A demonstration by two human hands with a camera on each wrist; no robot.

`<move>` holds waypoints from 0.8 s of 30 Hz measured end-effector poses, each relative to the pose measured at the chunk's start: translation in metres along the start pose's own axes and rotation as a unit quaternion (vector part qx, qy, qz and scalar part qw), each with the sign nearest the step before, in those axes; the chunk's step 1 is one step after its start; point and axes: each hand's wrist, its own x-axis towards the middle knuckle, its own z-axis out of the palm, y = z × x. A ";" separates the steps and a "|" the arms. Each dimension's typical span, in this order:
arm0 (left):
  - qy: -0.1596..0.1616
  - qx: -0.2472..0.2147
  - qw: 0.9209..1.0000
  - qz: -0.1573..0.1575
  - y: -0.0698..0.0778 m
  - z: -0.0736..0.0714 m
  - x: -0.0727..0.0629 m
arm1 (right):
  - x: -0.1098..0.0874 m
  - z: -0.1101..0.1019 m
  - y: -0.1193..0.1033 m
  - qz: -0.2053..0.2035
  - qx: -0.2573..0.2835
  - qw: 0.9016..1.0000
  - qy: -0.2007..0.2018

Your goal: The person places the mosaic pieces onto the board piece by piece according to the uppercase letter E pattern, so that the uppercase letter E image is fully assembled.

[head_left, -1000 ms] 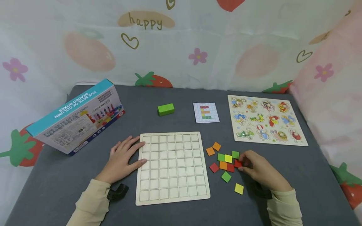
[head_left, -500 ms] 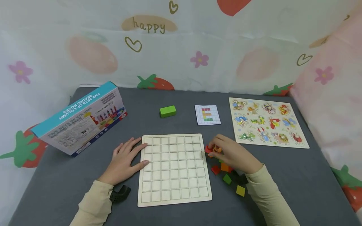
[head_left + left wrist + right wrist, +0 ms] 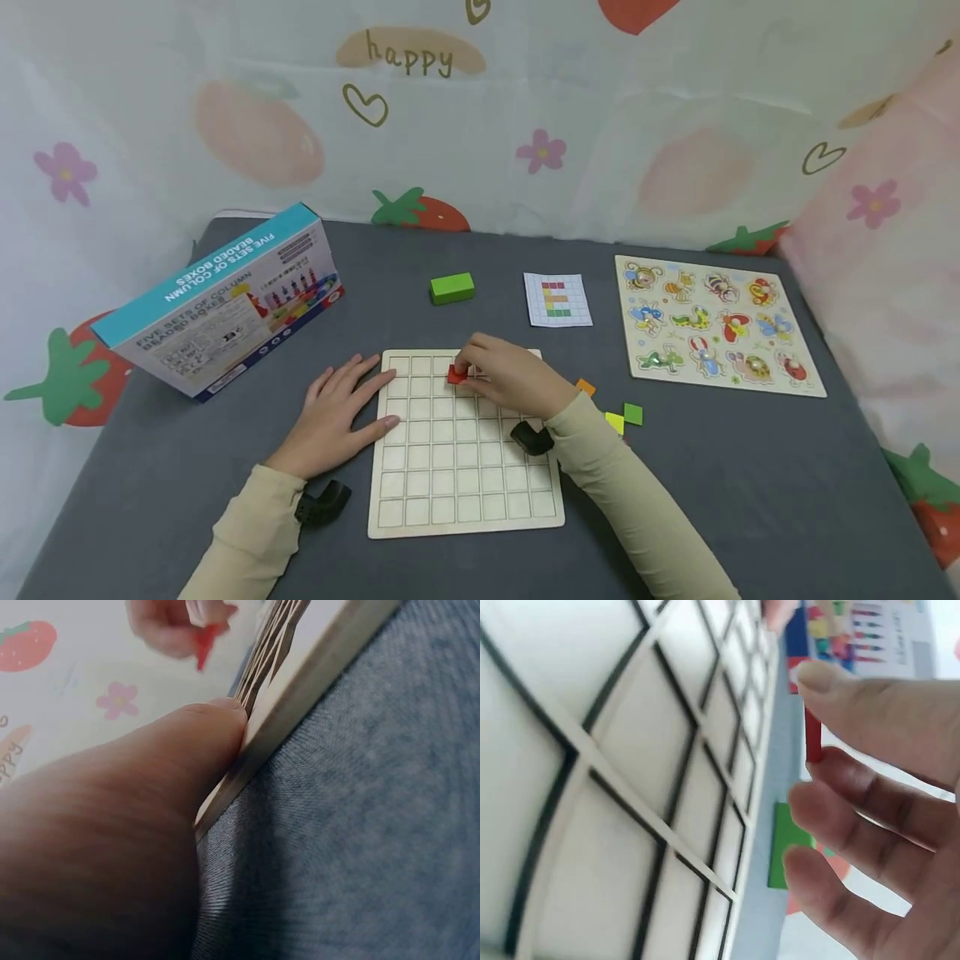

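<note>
A pale wooden grid board [image 3: 442,458] lies flat on the dark cloth. My right hand [image 3: 510,375] pinches a red square tile [image 3: 456,375] between thumb and fingers, over the board's upper rows. In the right wrist view the tile [image 3: 813,731] shows edge-on, apart from the grid surface. My left hand [image 3: 330,421] rests with fingers spread along the board's left edge, thumb and fingertips on its rim. The left wrist view has that thumb [image 3: 187,742] against the board's side. Orange [image 3: 586,387], yellow [image 3: 615,422] and green [image 3: 633,414] tiles lie right of the board, others hidden by my right sleeve.
Behind the board stand a green block [image 3: 452,288] and a paper card [image 3: 558,300] with a coloured grid pattern. An insect puzzle board [image 3: 720,329] lies at the back right. A large cardboard box [image 3: 232,308] sits at the back left.
My right hand has picked up the red tile from the pile, carried it left past the orange tiles and brought it over the board's upper rows. My left hand stays at the board's edge.
</note>
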 end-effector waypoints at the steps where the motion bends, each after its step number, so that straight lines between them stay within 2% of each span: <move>1: 0.001 0.002 1.000 -0.001 0.001 -0.001 0.000 | 0.004 0.003 -0.001 -0.001 -0.010 1.000 0.000; 8: -0.005 0.011 1.000 -0.009 0.002 -0.004 0.002 | 0.018 0.011 -0.009 -0.015 -0.056 0.998 -0.011; 17: 0.003 0.009 1.000 -0.006 0.003 -0.003 0.002 | 0.022 0.011 -0.016 0.003 -0.054 0.997 -0.050; 24: 0.007 0.006 1.000 -0.003 0.003 -0.002 0.002 | 0.021 0.014 -0.015 0.003 -0.074 0.996 -0.058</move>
